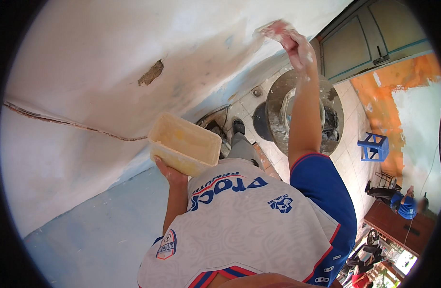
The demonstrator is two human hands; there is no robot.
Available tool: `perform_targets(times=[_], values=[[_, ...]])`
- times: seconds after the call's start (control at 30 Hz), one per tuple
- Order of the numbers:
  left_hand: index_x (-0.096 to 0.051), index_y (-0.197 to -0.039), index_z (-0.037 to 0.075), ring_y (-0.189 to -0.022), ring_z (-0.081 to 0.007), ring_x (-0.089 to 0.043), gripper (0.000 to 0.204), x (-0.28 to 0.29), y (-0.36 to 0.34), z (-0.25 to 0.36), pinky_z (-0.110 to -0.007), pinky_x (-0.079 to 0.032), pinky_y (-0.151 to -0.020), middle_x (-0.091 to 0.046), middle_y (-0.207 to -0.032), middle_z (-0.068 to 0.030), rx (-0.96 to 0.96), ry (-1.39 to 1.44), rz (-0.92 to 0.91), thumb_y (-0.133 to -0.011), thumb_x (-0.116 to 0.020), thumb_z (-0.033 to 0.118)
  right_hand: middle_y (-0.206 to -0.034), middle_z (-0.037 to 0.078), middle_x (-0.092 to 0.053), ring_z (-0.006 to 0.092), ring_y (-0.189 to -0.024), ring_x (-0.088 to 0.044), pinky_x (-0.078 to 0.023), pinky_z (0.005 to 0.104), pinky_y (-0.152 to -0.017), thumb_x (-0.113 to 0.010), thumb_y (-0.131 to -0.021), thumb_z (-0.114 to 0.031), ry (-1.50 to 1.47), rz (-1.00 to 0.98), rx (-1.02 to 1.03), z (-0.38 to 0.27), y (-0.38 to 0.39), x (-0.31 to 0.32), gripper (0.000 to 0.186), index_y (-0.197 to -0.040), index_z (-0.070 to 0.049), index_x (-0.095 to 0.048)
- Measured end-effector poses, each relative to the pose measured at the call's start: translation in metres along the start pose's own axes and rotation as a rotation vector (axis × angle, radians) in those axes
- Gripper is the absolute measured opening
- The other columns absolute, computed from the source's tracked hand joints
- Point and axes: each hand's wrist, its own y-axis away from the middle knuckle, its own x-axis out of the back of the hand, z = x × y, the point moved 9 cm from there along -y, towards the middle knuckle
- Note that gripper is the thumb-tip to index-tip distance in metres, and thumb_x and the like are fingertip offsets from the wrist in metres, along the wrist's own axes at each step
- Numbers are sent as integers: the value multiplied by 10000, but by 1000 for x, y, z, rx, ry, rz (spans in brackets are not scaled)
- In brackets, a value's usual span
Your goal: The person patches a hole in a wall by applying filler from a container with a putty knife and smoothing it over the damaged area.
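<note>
My left hand [169, 172] grips a cream rectangular plastic tub [179, 157] by its near left side, in front of my body. Whitish paste residue and yellowish stains coat the tub's inside. Up and to the right, my right hand [297, 48] is raised close to the wall [105, 43], its skin smeared with white paste. Its fingers are closed around a thin, whitish and reddish piece [274, 30], blurred by motion, whose kind I cannot make out. The wall has patchy white and grey-blue areas.
A chipped hole [151, 73] and a long cable groove [71, 124] mark the wall. Below my right arm stands a round table [280, 91] with a basin on it. A blue stool [374, 147], a cabinet [347, 45] and a person in blue [404, 205] are at the right.
</note>
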Motion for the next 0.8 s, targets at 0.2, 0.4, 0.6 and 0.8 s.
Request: perform_targets(times=[0.2, 0.4, 0.6, 0.8], values=[[-369, -1541, 136, -1405, -320, -448, 693, 6, 0, -3, -478, -397, -1164, -455, -1532, -105, 0, 21, 17, -1030, -431, 600, -779, 131, -680, 187, -624, -655, -578, 335, -599, -607, -933, -36, 329, 424, -94, 88, 62, 77, 103, -874, 45, -633], [-367, -1542, 124, -1394, -322, -462, 687, 4, 7, -2, -473, -394, -1166, -463, -1528, -110, 8, -4, -34, -1040, -413, 590, -683, 116, -640, 171, -585, -649, -550, 310, -533, -658, -887, -49, 755, 478, 201, 13, 8, -48, 137, -794, 34, -600], [-370, -1548, 127, -1408, -313, -446, 693, 16, 15, 2, -466, -382, -1173, -448, -1544, -108, 6, 65, 7, -1044, -385, 603, -645, 89, -630, 161, -552, -635, -523, 309, -508, -663, -896, -55, 650, 345, 326, -35, 73, -78, 122, -820, 29, -619], [-363, -1557, 138, -1427, -314, -426, 700, 25, 11, 3, -466, -373, -1182, -435, -1559, -107, 51, 50, 21, -1042, -386, 612, -728, 224, -675, 391, -660, -675, -523, 470, -620, -627, -937, -156, 1357, 805, 664, 67, 78, -33, 176, -990, -5, -701]])
